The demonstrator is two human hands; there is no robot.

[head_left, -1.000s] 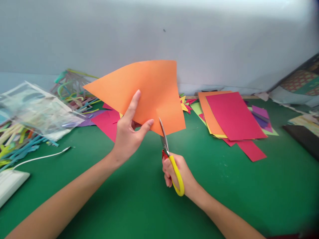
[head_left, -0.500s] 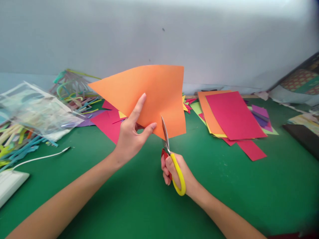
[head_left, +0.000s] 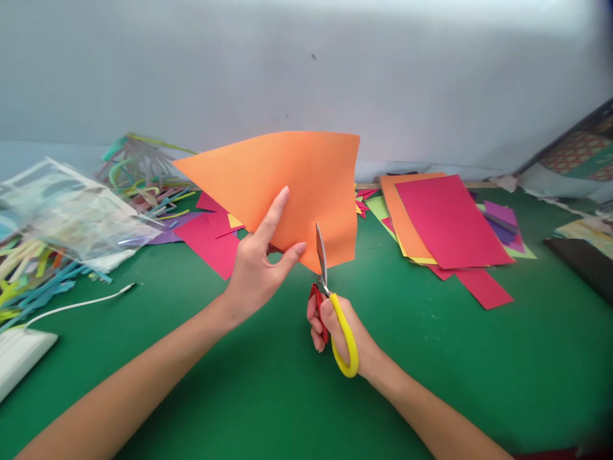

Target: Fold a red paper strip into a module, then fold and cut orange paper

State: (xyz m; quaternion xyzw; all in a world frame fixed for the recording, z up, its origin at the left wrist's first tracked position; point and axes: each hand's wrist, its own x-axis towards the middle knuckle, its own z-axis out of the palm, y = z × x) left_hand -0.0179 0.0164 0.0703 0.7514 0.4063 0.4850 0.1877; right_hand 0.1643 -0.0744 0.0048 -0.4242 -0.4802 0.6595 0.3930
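An orange sheet of paper (head_left: 306, 185) is held up above the green table, its left corner drawn to a point. My left hand (head_left: 258, 262) grips its lower edge, thumb and index finger on the near face and the other fingers hidden behind. In my right hand (head_left: 352, 322) is a pair of scissors (head_left: 345, 335) with a yellow handle loop and a red one. One blade lies in front of the paper near its lower edge; the other is hidden behind the sheet. The blades are parted around the paper.
Colored paper sheets (head_left: 450, 223) are stacked at the right, with a dark flat object (head_left: 579, 262) beyond. Pink paper pieces (head_left: 211, 243) lie behind my left hand. Colorful strips (head_left: 43, 281), a clear plastic bag (head_left: 81, 198) and a white device with a cable (head_left: 23, 358) are at the left.
The orange sheet and my left hand have shifted slightly right and down. The scissors' handles have spread a little, and the front blade has moved slightly right.
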